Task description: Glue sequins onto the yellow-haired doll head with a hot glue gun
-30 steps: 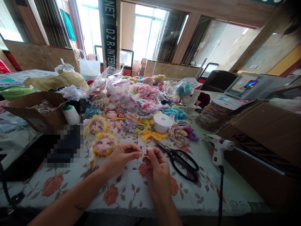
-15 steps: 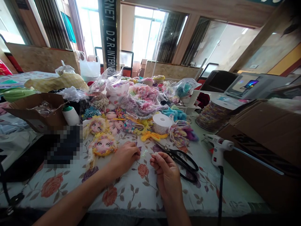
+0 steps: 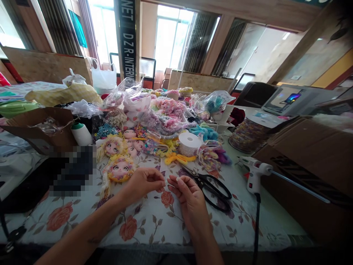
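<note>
Both hands meet in front of me, just above the flowered tablecloth (image 3: pixel 146 230). My left hand (image 3: pixel 147 180) has thumb and fingertips pinched together; what they hold, if anything, is too small to name. Close beside it, my right hand (image 3: pixel 187 193) is also pinched, with a tiny pale bit at its fingertips that I cannot make out. Black-handled scissors (image 3: pixel 213 189) lie just right of my right hand. Beyond my left wrist lies a doll face with yellow trim (image 3: pixel 121 168), and a second doll face (image 3: pixel 112 147) is behind it.
A glue gun (image 3: pixel 255 173) stands at the right by a cardboard box (image 3: pixel 309 162). A white spool (image 3: pixel 189 141), yellow fuzzy strips (image 3: pixel 179 159) and a pile of pink yarn (image 3: pixel 171 114) lie ahead. At the left are a thread cone (image 3: pixel 81 134) and an open carton (image 3: pixel 49 129).
My left hand has lifted and turned, its fingers now pinching toward the right hand. My right hand has moved slightly left, so the fingertips nearly meet.
</note>
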### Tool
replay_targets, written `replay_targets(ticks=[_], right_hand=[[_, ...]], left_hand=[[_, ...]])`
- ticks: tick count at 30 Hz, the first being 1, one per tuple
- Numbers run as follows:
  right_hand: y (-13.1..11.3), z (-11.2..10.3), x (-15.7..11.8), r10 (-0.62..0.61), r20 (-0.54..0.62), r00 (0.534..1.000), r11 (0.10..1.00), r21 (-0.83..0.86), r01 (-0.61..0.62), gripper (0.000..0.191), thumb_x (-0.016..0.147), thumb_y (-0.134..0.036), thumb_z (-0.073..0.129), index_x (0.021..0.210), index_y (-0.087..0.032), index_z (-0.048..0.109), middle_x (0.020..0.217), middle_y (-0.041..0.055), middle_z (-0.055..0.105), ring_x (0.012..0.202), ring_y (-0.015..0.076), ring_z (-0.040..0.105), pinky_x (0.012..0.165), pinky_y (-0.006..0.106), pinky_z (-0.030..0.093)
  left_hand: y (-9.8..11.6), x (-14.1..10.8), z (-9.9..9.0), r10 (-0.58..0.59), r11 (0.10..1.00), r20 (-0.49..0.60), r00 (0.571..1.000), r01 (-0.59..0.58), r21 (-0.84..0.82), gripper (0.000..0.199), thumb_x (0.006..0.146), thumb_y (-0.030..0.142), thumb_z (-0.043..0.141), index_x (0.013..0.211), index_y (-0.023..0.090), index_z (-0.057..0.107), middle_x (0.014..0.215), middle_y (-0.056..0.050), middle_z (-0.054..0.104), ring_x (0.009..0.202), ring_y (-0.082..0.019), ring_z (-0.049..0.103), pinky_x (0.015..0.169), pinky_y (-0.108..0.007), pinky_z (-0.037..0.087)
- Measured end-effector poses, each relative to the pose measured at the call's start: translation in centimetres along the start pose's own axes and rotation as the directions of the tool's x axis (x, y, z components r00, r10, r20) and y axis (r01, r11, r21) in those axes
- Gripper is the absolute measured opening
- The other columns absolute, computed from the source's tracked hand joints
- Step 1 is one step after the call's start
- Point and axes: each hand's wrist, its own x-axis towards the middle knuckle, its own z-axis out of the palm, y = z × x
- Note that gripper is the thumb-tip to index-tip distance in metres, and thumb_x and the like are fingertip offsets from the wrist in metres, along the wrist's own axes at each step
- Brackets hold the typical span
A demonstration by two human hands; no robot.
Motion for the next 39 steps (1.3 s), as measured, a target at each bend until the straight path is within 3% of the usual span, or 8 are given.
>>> replay_targets(ticks=[5, 11, 18, 29, 34, 39], right_hand=[[0.3, 0.1, -0.3, -0.011, 0.110, 0.994, 0.998, -0.063, 0.018, 0.016, 0.079, -0.028, 0.071, 0.079, -0.019, 0.059, 0.101, 0.0065, 0.073, 0.098, 0.0195, 0.066, 0.091, 0.033, 0.050], [0.3, 0.4, -0.5, -0.001, 0.176, 0.984, 0.997, -0.073, 0.014, 0.013, 0.082, -0.029, 0.068, 0.079, -0.020, 0.058, 0.108, 0.0069, 0.071, 0.103, 0.0202, 0.065, 0.100, 0.037, 0.042], [0.2, 0.3, -0.8, 0.016, 0.180, 0.983, 0.994, -0.111, 0.004, 0.013, 0.083, -0.029, 0.066, 0.080, -0.021, 0.057, 0.108, 0.0058, 0.071, 0.099, 0.0171, 0.064, 0.096, 0.033, 0.043], [0.6, 0.5, -0.5, 0.005, 0.238, 0.971, 1.000, 0.000, -0.005, 0.011, 0.084, -0.025, 0.067, 0.079, -0.021, 0.058, 0.112, 0.0044, 0.069, 0.117, 0.0212, 0.057, 0.109, 0.042, 0.033], [0.5, 0.7, -0.8, 0.013, 0.263, 0.965, 1.000, 0.014, -0.017, 0.011, 0.084, -0.025, 0.066, 0.079, -0.021, 0.058, 0.113, 0.0053, 0.070, 0.119, 0.0224, 0.056, 0.110, 0.046, 0.030], [0.5, 0.6, -0.8, 0.017, 0.268, 0.963, 0.998, 0.050, -0.031, 0.010, 0.084, -0.023, 0.066, 0.080, -0.021, 0.058, 0.112, 0.0054, 0.070, 0.116, 0.0220, 0.058, 0.110, 0.045, 0.031]], left_hand=[[-0.3, 0.1, 0.0, 0.065, 0.997, -0.093, 0.994, -0.060, 0.054, 0.012, 0.069, 0.027, 0.073, 0.073, 0.016, 0.072, 0.070, -0.005, 0.071, 0.065, -0.017, 0.065, 0.063, -0.026, 0.050], [-0.2, 0.0, 0.1, 0.090, 0.994, -0.107, 0.990, -0.083, 0.070, 0.011, 0.071, 0.026, 0.072, 0.073, 0.016, 0.068, 0.069, -0.003, 0.068, 0.062, -0.014, 0.061, 0.057, -0.023, 0.046], [0.7, -0.2, 0.0, 0.091, 0.988, -0.112, 0.989, -0.104, -0.113, 0.018, 0.069, 0.027, 0.075, 0.077, 0.015, 0.064, 0.071, 0.000, 0.063, 0.061, -0.010, 0.054, 0.058, -0.022, 0.044], [0.3, -0.1, 0.1, 0.120, 0.990, -0.177, 0.977, -0.131, -0.055, 0.018, 0.070, 0.028, 0.073, 0.081, 0.015, 0.068, 0.077, -0.004, 0.068, 0.071, -0.016, 0.061, 0.066, -0.026, 0.047], [0.2, -0.2, 0.1, 0.135, 0.990, -0.262, 0.956, -0.119, 0.076, 0.016, 0.071, 0.029, 0.072, 0.078, 0.015, 0.067, 0.075, -0.003, 0.066, 0.067, -0.014, 0.059, 0.062, -0.025, 0.046], [0.5, -0.3, 0.2, 0.231, 0.956, -0.253, 0.939, -0.171, 0.239, 0.011, 0.077, 0.027, 0.067, 0.080, 0.017, 0.069, 0.079, -0.004, 0.066, 0.071, -0.015, 0.060, 0.064, -0.025, 0.047]])
